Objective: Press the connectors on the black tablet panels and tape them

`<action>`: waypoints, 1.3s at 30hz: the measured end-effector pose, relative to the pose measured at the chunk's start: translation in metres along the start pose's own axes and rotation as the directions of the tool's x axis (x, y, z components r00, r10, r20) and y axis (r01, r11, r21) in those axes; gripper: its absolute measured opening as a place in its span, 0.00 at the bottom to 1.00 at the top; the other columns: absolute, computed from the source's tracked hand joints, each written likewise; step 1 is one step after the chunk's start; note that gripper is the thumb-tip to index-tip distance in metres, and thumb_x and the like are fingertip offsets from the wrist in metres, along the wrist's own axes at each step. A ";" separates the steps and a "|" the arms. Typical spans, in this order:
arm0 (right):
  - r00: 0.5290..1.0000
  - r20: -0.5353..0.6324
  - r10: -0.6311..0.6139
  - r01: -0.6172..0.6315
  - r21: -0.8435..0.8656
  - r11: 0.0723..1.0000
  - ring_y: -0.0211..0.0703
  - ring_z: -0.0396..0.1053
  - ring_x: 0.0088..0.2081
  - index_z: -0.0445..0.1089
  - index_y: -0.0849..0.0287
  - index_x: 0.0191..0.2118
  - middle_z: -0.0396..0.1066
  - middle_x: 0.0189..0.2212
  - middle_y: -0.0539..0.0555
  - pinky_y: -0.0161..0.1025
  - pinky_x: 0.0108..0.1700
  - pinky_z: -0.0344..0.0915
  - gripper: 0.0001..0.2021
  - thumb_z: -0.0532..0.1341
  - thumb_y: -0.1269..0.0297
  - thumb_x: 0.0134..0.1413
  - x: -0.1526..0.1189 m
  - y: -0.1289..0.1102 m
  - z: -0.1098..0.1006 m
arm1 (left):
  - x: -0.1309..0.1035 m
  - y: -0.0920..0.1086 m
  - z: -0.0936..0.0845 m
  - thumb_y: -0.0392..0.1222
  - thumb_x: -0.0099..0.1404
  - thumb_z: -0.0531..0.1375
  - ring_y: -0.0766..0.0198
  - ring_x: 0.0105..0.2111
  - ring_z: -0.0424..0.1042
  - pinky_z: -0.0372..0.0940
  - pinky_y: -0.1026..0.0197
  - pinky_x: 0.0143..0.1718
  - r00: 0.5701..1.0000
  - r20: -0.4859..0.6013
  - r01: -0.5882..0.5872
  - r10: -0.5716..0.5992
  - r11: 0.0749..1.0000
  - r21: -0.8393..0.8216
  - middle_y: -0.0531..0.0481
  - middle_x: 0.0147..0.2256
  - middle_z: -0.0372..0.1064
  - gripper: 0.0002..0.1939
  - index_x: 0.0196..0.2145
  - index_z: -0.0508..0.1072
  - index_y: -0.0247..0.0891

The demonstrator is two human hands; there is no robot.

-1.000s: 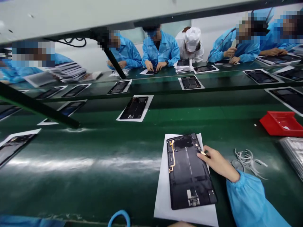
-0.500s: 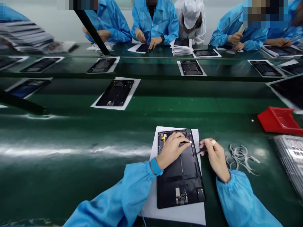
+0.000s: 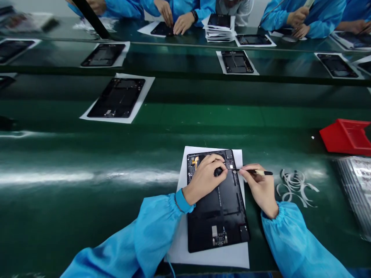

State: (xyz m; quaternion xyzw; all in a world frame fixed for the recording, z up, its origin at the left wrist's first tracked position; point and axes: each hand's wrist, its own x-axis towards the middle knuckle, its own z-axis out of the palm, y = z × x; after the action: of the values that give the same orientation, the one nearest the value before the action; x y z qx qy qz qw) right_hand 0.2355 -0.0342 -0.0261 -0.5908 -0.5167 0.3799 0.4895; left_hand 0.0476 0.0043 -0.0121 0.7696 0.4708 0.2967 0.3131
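Tablet chassis (image 3: 203,231) lies on white paper sheet (image 3: 232,256), tabletop (image 3: 87,216), five o'clock in view; paper likely prevents scratches. My left hand (image 3: 205,175) rests across its top, probably steadying; can't tell if pinching anything. My right hand (image 3: 262,189) grips tweezer-like tool (image 3: 268,173), tip toward one o'clock corner.

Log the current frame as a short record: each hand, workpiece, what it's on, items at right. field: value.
left hand: on upper part of tablet, fingers bent; anything pinched unclear
right hand: holding slim dark tool, its tip at tablet's upper right
workpiece: black tablet, internals exposed
under it: white sheet on green bench
at right: curled pale strips, red bin
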 end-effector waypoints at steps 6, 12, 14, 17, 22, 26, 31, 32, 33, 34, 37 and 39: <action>1.000 -0.023 0.006 -0.007 -0.038 0.999 0.40 0.71 0.33 0.74 0.56 0.32 0.72 0.31 0.51 0.36 0.35 0.68 0.03 0.66 0.64 0.52 0.000 0.001 0.000 | 0.001 -0.001 0.000 0.32 0.59 0.62 0.59 0.45 0.68 0.62 0.55 0.49 1.000 0.022 0.010 -0.011 1.000 0.025 0.49 0.44 0.69 0.04 0.29 0.72 0.38; 0.997 -0.076 0.021 -0.025 -0.061 0.998 0.39 0.71 0.29 0.74 0.57 0.30 0.73 0.28 0.50 0.35 0.30 0.68 0.04 0.67 0.63 0.51 0.002 -0.006 0.001 | 0.002 0.002 0.000 0.31 0.58 0.62 0.58 0.45 0.68 0.63 0.54 0.48 0.999 0.007 0.048 -0.048 0.999 0.008 0.48 0.44 0.69 0.05 0.27 0.71 0.38; 0.995 -0.099 0.018 -0.024 -0.058 0.998 0.39 0.71 0.28 0.74 0.57 0.30 0.73 0.27 0.50 0.35 0.29 0.68 0.04 0.67 0.63 0.50 0.005 -0.009 0.003 | 0.003 0.003 0.000 0.31 0.57 0.62 0.58 0.46 0.68 0.63 0.54 0.48 0.998 0.001 0.058 -0.058 0.998 0.002 0.48 0.44 0.69 0.06 0.25 0.70 0.38; 0.997 -0.081 0.007 -0.010 -0.039 0.999 0.40 0.72 0.29 0.74 0.57 0.30 0.74 0.28 0.50 0.35 0.31 0.70 0.04 0.67 0.63 0.50 0.009 -0.012 0.005 | 0.004 0.005 -0.001 0.31 0.57 0.62 0.56 0.47 0.67 0.63 0.52 0.49 0.998 0.004 0.067 -0.067 0.998 -0.008 0.48 0.44 0.68 0.07 0.24 0.70 0.38; 0.999 0.028 0.029 -0.029 -0.003 1.000 0.43 0.75 0.33 0.75 0.56 0.32 0.76 0.31 0.52 0.38 0.36 0.72 0.05 0.67 0.62 0.50 0.012 -0.010 0.007 | 0.005 0.005 -0.001 0.30 0.56 0.62 0.56 0.48 0.67 0.62 0.52 0.50 0.997 0.009 0.075 -0.075 0.997 -0.022 0.46 0.45 0.68 0.07 0.24 0.70 0.37; 0.995 0.085 0.053 -0.051 -0.023 0.998 0.45 0.75 0.34 0.75 0.57 0.31 0.77 0.31 0.53 0.40 0.37 0.72 0.07 0.67 0.59 0.50 0.013 -0.008 0.006 | 0.006 0.005 -0.002 0.30 0.56 0.62 0.55 0.48 0.67 0.62 0.51 0.50 0.997 0.026 0.077 -0.077 0.997 -0.022 0.46 0.45 0.67 0.06 0.24 0.70 0.38; 0.991 0.125 0.045 -0.041 -0.040 0.998 0.45 0.75 0.35 0.75 0.57 0.31 0.76 0.32 0.54 0.39 0.38 0.71 0.07 0.66 0.59 0.51 0.013 -0.006 0.004 | 0.007 0.005 -0.001 0.30 0.56 0.62 0.55 0.48 0.67 0.63 0.51 0.49 0.997 0.020 0.068 -0.068 0.998 -0.016 0.47 0.45 0.67 0.06 0.24 0.70 0.38; 0.991 0.128 0.036 -0.031 -0.040 0.999 0.45 0.74 0.35 0.75 0.57 0.31 0.76 0.32 0.53 0.39 0.37 0.71 0.07 0.66 0.59 0.52 0.013 -0.006 0.004 | 0.006 0.004 -0.001 0.30 0.56 0.62 0.55 0.48 0.67 0.63 0.51 0.49 0.998 0.016 0.065 -0.065 0.998 -0.011 0.47 0.45 0.67 0.06 0.25 0.70 0.38; 0.991 0.128 0.027 -0.022 -0.040 0.999 0.44 0.74 0.34 0.75 0.57 0.31 0.76 0.31 0.53 0.39 0.37 0.70 0.07 0.66 0.59 0.52 0.013 -0.006 0.004 | 0.006 0.004 -0.001 0.30 0.56 0.62 0.55 0.48 0.67 0.63 0.51 0.49 0.998 0.012 0.060 -0.060 0.998 -0.003 0.47 0.45 0.67 0.06 0.25 0.70 0.38; 0.991 0.129 0.021 -0.016 -0.041 0.999 0.44 0.74 0.34 0.75 0.57 0.31 0.76 0.31 0.53 0.39 0.36 0.70 0.07 0.66 0.59 0.52 0.013 -0.006 0.003 | 0.006 0.004 0.000 0.30 0.56 0.61 0.55 0.47 0.66 0.63 0.51 0.49 0.998 0.009 0.057 -0.057 0.998 0.006 0.47 0.45 0.67 0.06 0.25 0.70 0.38; 0.993 0.112 0.025 -0.021 -0.039 0.999 0.44 0.74 0.32 0.74 0.57 0.31 0.75 0.30 0.53 0.39 0.34 0.70 0.08 0.66 0.58 0.51 0.012 -0.006 0.002 | 0.006 0.005 0.000 0.30 0.56 0.61 0.55 0.46 0.66 0.63 0.50 0.49 0.998 0.001 0.059 -0.059 0.998 0.024 0.47 0.45 0.67 0.05 0.26 0.70 0.38; 0.995 0.095 0.037 -0.033 -0.036 0.999 0.44 0.73 0.31 0.74 0.58 0.31 0.75 0.29 0.53 0.39 0.33 0.70 0.09 0.66 0.57 0.52 0.012 -0.005 0.000 | 0.006 0.005 0.000 0.30 0.57 0.61 0.55 0.46 0.66 0.63 0.49 0.49 0.998 0.002 0.063 -0.063 0.998 0.015 0.47 0.45 0.67 0.06 0.25 0.69 0.38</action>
State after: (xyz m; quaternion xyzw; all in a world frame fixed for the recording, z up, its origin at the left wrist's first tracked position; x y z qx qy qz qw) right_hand 0.2365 -0.0226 -0.0201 -0.5893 -0.5356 0.4071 0.4473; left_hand 0.0523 0.0077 -0.0071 0.7570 0.4967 0.2820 0.3173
